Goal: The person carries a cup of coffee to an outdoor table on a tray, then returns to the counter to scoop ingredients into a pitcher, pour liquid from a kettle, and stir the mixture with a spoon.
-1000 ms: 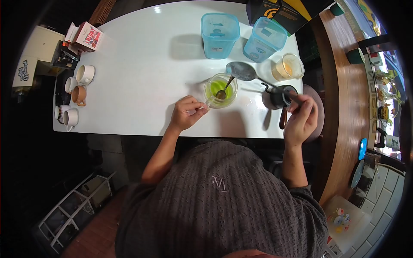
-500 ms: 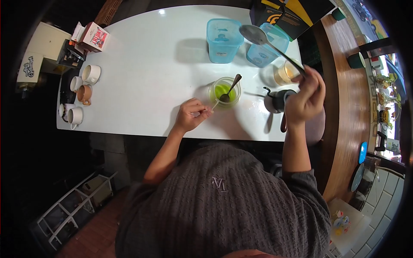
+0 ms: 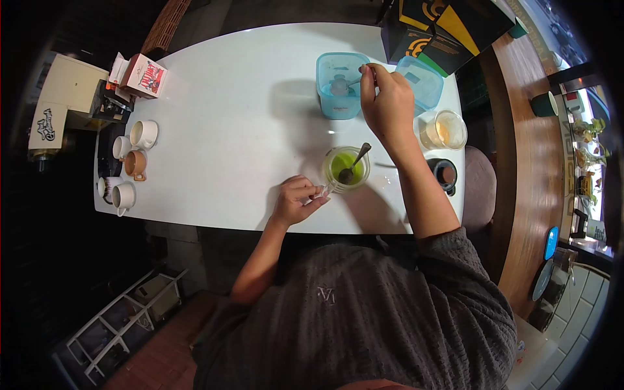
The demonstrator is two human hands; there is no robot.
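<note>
My left hand (image 3: 299,200) is closed on the handle of a glass cup (image 3: 329,185) that stands near the table's front edge. Bright green liquid (image 3: 341,166) is in the cup, and a small metal spoon (image 3: 361,156) leans in it. My right hand (image 3: 390,107) grips a long-handled spoon (image 3: 338,86), its bowl down inside a light blue plastic tub (image 3: 338,108). What the bowl holds cannot be made out. Beside the tub lies a second light blue plastic piece (image 3: 426,81), partly behind my right hand.
On the right stand a clear jar (image 3: 448,130) with pale contents and a dark round vessel (image 3: 445,174). Several cups (image 3: 143,134) and a red-and-white box (image 3: 144,76) line the white table's (image 3: 221,130) left end. Black-and-yellow boxes (image 3: 429,32) stand at the back right.
My right hand has swung left and away from me, lowering the long-handled spoon from the air into the blue tub. My left hand stays at the cup. The view has shifted slightly.
</note>
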